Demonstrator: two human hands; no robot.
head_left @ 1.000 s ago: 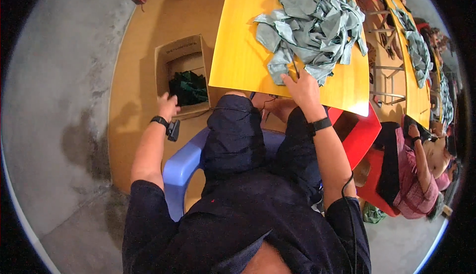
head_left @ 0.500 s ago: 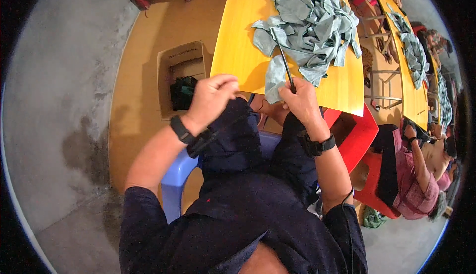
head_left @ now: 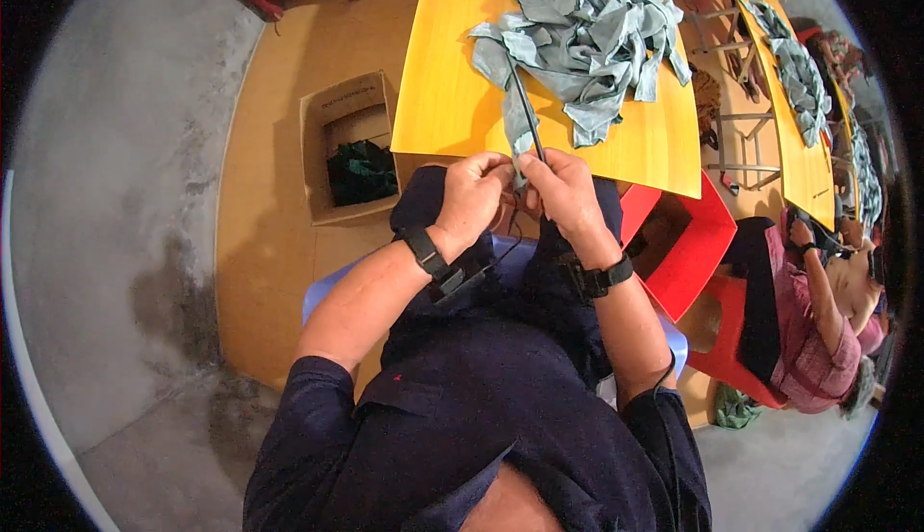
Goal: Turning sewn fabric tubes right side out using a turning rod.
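Note:
I sit on a blue plastic chair (head_left: pixel 325 293) at a yellow table (head_left: pixel 443 99). My left hand (head_left: pixel 474 195) and my right hand (head_left: pixel 558 190) meet at the table's near edge, both pinching one grey-green fabric piece (head_left: pixel 518 123). A thin dark rod-like tool (head_left: pixel 527 114) slants up from my right hand over that piece. A heap of the same grey-green fabric pieces (head_left: pixel 587 22) covers the far part of the table. Both wrists wear black bands.
An open cardboard box (head_left: pixel 337 114) with dark green cloth (head_left: pixel 361 171) inside stands on the floor to my left. Red plastic stools (head_left: pixel 693 243) are to my right. Another seated person (head_left: pixel 808 320) works at the neighbouring yellow table (head_left: pixel 784 138) with more fabric.
My left hand came up from beside the cardboard box to the table edge and joined my right hand on the fabric piece. The piece now hangs off the table toward my lap.

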